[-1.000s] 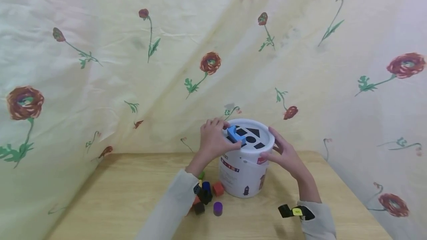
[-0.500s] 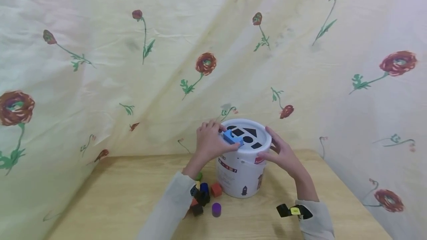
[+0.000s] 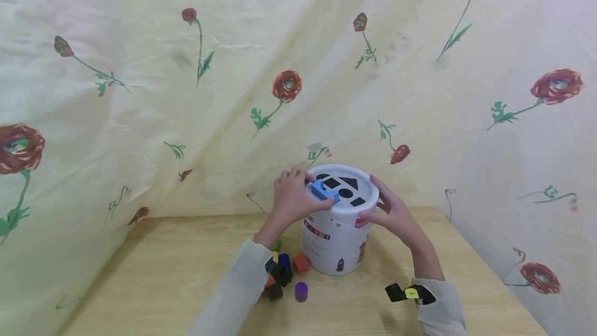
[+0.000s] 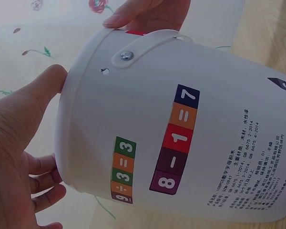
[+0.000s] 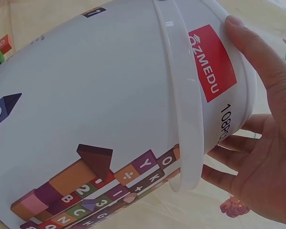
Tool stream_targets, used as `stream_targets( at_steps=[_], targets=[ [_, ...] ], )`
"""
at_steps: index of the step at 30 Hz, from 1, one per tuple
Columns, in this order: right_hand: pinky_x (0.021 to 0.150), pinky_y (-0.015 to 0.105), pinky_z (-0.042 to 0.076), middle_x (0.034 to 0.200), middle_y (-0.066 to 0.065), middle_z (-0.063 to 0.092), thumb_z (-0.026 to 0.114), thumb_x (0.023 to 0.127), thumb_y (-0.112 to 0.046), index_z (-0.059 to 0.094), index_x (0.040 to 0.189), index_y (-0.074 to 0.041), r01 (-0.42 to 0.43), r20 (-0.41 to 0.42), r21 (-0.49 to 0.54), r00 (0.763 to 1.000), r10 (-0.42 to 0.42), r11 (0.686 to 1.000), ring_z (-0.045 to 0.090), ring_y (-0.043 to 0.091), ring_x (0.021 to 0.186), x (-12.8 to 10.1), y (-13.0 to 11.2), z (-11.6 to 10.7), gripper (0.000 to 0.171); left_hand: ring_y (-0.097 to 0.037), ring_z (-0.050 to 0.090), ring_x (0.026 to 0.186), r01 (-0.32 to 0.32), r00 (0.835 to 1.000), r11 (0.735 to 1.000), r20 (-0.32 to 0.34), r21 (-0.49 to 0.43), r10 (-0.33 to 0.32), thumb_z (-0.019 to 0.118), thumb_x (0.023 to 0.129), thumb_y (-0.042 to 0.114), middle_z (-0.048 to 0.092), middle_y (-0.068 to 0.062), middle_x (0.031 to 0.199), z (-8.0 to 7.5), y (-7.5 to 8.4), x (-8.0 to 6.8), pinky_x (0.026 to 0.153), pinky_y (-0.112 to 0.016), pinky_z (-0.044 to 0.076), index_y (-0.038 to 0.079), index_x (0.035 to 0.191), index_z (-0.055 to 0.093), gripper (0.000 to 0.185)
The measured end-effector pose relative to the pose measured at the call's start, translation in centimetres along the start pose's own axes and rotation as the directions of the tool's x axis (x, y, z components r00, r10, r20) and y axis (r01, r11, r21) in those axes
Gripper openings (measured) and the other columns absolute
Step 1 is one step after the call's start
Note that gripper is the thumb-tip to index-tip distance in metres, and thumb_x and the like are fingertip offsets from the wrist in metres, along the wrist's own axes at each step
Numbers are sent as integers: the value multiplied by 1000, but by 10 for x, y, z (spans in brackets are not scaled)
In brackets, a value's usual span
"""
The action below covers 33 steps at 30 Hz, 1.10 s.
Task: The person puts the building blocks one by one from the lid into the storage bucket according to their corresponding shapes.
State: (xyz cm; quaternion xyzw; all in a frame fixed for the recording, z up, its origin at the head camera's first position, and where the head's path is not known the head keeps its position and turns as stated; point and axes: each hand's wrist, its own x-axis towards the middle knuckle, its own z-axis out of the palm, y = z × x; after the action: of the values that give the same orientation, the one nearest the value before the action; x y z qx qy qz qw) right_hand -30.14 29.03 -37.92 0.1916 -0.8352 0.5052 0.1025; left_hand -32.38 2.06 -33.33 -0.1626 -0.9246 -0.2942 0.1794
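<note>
A white bucket (image 3: 322, 248) stands upright on the table, its lid (image 3: 366, 188) cut with black-looking shape holes. My left hand (image 3: 294, 196) pinches a blue arch-shaped block (image 3: 325, 191) between thumb and fingers, low over the lid's left side. In the left wrist view the block is hidden behind the rim, and the left thumb (image 4: 52, 83) lies at the rim's edge. My right hand (image 3: 396, 217) holds the bucket's right side near the top. The right wrist view shows its thumb (image 5: 250, 40) by the red label and the other fingers round the far side.
Left of the bucket's base lie loose blocks: a red one (image 3: 300, 263), a purple cylinder (image 3: 301, 291), a blue one (image 3: 284, 262), a black one (image 3: 275, 293) and others partly behind the left sleeve. A white carrying handle (image 5: 188, 95) hangs on the bucket. Floral cloth (image 3: 233, 118) hangs behind the wooden table (image 3: 186, 263).
The left hand has turned the blue block, which was tilted over the lid and now lies flatter along its left edge. The right hand keeps its hold on the bucket. The head view has shifted slightly.
</note>
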Motion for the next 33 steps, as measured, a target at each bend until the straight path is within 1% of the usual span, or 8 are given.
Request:
stream_targets(
  at_steps=[12,18,23,27,30,33],
  targets=[
    [114,71,28,169,11,25,78,89,-25,18,164,-18,-22,-6,0,1000,22,1000,25,43,153,1,0,-1,96,-27,45,115,-2,1000,998,4,-55,2,80,75,59,58,-8,125,1,-2,-1,101,-48,39,14,122,65,67],
    [114,71,28,169,12,25,78,89,-25,18,164,-18,-24,-5,-2,1000,24,1000,24,44,153,1,1,-1,96,-27,46,114,-8,1000,998,-10,-63,8,80,76,58,59,-8,125,2,-3,-2,99,-47,41,16,124,62,67],
    [114,71,28,169,12,25,78,89,-23,19,164,-17,-10,-6,-2,1000,10,1000,24,43,153,2,2,0,95,-27,50,114,-35,998,997,-49,-66,32,79,77,56,62,-7,128,-2,-5,-4,99,-49,45,18,127,63,65],
    [114,71,28,168,11,26,78,89,-23,19,164,-16,-4,-6,5,1000,4,1000,24,42,153,2,2,0,96,-27,53,115,-44,996,994,-78,-96,36,80,77,54,65,-6,127,-7,-11,-6,99,-52,45,20,127,65,62],
    [114,71,28,169,11,26,79,88,-23,19,164,-15,-9,-2,7,1000,9,1000,24,42,154,2,2,-1,96,-28,54,116,-36,996,989,-81,-145,24,82,77,51,65,-5,124,-11,-20,-9,101,-55,43,20,128,66,62],
    [114,71,28,169,11,25,78,88,-23,18,164,-15,-12,0,5,1000,12,1000,24,42,154,2,2,-2,97,-30,55,117,-25,997,983,-81,-183,10,83,77,49,64,-4,122,-13,-30,-12,99,-55,44,19,128,66,62]
  ],
)
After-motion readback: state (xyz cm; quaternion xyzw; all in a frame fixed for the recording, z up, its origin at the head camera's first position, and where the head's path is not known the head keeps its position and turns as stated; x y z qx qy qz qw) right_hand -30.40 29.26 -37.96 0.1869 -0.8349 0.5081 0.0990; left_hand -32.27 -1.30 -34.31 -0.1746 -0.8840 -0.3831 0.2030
